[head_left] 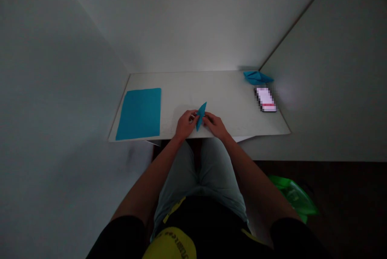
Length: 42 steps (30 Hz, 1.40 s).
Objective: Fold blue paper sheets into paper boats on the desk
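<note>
A small piece of folded blue paper (pixel 201 110) is held up between my two hands, over the front part of the white table. Its outline is narrow, with a point at the top and another at the bottom. My left hand (pixel 186 124) pinches its left side with thumb and fingers. From the other side, my right hand (pixel 215 123) grips the right side with bent fingers. Parts of the fingertips are hidden behind the paper.
Flat blue paper sheets (pixel 139 113) lie at the table's left end. A folded blue paper boat (pixel 256 77) sits at the back right, with a phone (pixel 266 99) in front of it. Walls enclose the white table (pixel 193 83). A green plastic bag (pixel 294 196) is on the floor.
</note>
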### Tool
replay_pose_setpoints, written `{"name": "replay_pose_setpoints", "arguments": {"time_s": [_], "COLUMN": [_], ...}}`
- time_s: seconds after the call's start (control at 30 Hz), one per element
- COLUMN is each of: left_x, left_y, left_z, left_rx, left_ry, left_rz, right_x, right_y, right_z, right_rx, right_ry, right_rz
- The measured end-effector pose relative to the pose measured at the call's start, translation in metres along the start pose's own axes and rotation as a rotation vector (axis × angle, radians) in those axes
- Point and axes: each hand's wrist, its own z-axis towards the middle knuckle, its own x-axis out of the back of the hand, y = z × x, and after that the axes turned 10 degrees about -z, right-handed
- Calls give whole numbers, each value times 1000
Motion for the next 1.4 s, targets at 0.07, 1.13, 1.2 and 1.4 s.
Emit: {"name": "replay_pose_setpoints", "arguments": {"time_s": [0.07, 1.13, 1.2, 1.4], "left_x": [1, 23, 20, 15], "left_y": [0, -7, -10, -12], "left_z": [-1, 10, 9, 3], "left_rx": [1, 31, 24, 26], "left_ry": [-45, -298, -257, -205], "left_rz": [-4, -185, -139, -69], "right_x": [0, 2, 3, 3], "right_y": [-1, 3, 3, -1], "right_z": [-1, 1, 0, -2], "right_rx": [12, 0, 33, 96], "right_ry": [-8, 1, 20, 82], "right_rz": [-14, -58, -77, -134]}}
